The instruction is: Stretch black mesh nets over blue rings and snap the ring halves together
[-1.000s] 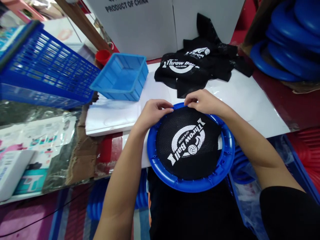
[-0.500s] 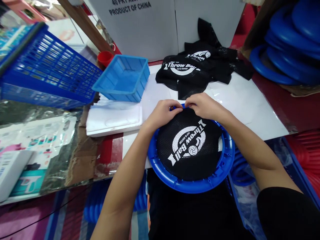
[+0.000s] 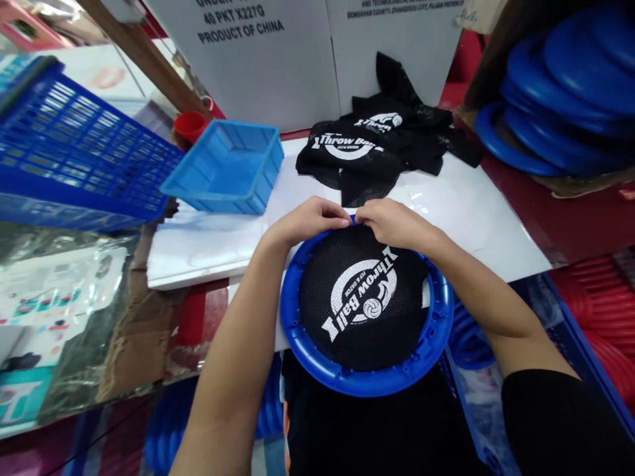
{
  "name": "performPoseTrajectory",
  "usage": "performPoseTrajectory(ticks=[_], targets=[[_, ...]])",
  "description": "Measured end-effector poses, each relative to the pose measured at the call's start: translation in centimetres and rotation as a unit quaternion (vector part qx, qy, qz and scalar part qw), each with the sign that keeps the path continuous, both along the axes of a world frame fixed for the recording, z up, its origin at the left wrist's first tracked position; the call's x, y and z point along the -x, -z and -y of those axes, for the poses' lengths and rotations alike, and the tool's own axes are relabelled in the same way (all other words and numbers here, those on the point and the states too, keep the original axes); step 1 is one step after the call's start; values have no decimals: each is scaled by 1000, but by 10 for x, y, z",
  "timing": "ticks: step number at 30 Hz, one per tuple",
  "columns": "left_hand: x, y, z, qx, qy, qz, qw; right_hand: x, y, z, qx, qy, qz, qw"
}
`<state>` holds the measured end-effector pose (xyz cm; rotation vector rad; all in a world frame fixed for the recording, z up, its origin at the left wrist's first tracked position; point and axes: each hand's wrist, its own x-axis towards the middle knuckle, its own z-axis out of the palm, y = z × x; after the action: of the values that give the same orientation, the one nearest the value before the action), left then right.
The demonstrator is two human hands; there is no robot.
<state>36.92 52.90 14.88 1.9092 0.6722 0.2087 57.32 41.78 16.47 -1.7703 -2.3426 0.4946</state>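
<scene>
A blue plastic ring (image 3: 367,385) rests tilted against the table's near edge and my lap, its ribbed inner side facing up. Across its middle lies a round black mesh fabric (image 3: 317,284) printed "Throw Ball" in white; a gap shows at its right edge. My left hand (image 3: 315,219) is closed at the ring's far rim, thumb and finger pinching there. Right beside it, my right hand (image 3: 389,221) is closed too, fingers bent over the rim where the mesh meets it. The fingertips hide exactly how the mesh edge sits.
Behind the ring lies a pile of black printed mesh pieces (image 3: 347,149). A light blue tray (image 3: 225,175) sits on a white stack (image 3: 198,261) at left, near a blue basket (image 3: 84,145) and a red cup (image 3: 189,125). Blue rings (image 3: 550,92) are piled at right; white cartons (image 3: 268,73) stand behind.
The view has shifted, so most of the scene appears farther left and slightly lower. Both hands stay pinched at the ring's far rim, with only small finger movement.
</scene>
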Motion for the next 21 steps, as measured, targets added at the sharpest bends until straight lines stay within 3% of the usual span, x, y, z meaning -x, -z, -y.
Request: performPoseTrajectory(ticks=[6,15,21], targets=[[5,11,6,3,-21,40,999,-1,1,-1,5,5,-18,1000],[2,18,12,-9,-34,74,997,-6,9,-4,-7,-42,-10,999],[1,19,14,3,-57,72,996,2,7,-1,-21,-6,-60,998]])
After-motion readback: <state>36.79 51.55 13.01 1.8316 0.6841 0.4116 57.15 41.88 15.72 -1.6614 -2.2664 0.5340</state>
